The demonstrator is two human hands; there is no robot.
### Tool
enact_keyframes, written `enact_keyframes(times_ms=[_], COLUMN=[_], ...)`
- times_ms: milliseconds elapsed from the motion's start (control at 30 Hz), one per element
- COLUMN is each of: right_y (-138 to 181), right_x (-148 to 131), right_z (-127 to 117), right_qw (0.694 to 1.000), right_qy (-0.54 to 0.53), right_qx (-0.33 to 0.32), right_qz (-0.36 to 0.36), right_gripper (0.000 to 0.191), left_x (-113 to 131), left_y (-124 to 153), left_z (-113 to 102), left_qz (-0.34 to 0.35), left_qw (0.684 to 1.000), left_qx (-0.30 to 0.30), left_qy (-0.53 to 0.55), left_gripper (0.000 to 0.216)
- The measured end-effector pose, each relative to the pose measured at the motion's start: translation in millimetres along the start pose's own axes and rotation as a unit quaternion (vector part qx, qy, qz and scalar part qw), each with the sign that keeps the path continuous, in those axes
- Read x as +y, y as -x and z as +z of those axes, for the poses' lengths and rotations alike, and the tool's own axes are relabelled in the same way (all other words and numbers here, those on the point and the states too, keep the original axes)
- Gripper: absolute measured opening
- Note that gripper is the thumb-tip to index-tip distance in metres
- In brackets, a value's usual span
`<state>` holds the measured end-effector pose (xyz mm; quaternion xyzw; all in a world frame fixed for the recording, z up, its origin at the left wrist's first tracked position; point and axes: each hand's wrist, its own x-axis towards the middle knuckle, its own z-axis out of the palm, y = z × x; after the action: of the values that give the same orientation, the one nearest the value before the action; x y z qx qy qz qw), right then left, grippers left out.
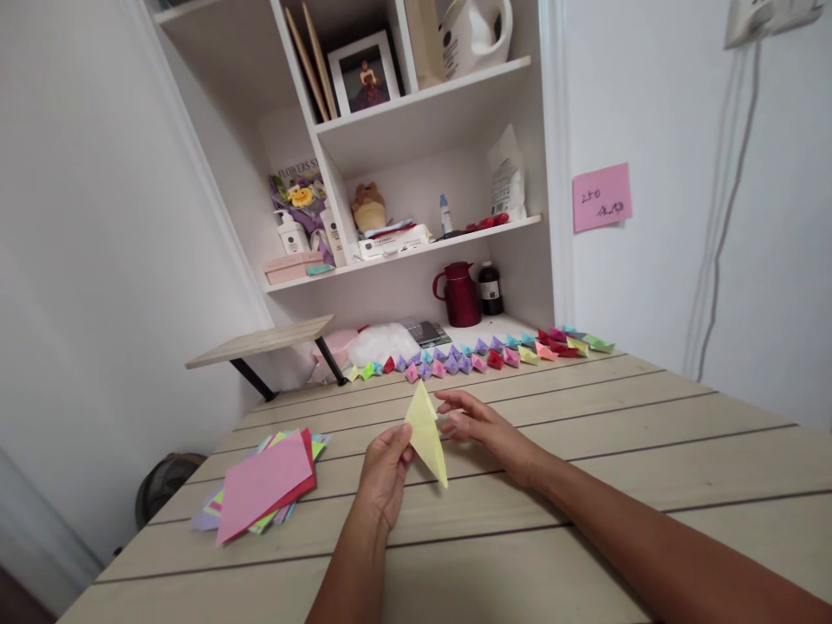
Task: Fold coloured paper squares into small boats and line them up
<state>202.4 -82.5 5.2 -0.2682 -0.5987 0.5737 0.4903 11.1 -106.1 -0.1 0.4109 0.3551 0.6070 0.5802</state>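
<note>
The left hand pinches one folded yellow paper between thumb and fingers; the paper stands between the two hands, just beside the right hand, which is released, fingers loosely bent, contact unclear; leftward on the table lies one stack of coloured sheets; beyond, rows of small folded paper shapes overlap too much to count; behind stand one red jug and one dark bottle.
</note>
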Motion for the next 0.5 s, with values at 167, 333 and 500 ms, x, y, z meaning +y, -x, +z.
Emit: enact_keyframes(times_ms=[167, 333, 500], right_y=[2.3, 3.2, 3.5], right_x=[-1.6, -3.6, -4.3], right_z=[2.9, 6.0, 5.8], right_qw=[0.998, 0.996, 0.997], right_qy=[-0.026, -0.042, -0.045], right_qx=[-0.055, -0.079, -0.067], right_qz=[-0.017, -0.021, -0.018], right_gripper=[0.061, 0.061, 0.051], left_x=[1.0, 0.6, 1.6], left_y=[0.7, 0.1, 0.0], left_z=[0.3, -0.2, -0.2], left_qz=[0.001, -0.003, -0.015], left_qw=[1.000, 1.000, 0.999], left_qx=[-0.004, -0.011, -0.026], left_qy=[0.000, -0.007, -0.016], left_gripper=[0.028, 0.029, 0.030])
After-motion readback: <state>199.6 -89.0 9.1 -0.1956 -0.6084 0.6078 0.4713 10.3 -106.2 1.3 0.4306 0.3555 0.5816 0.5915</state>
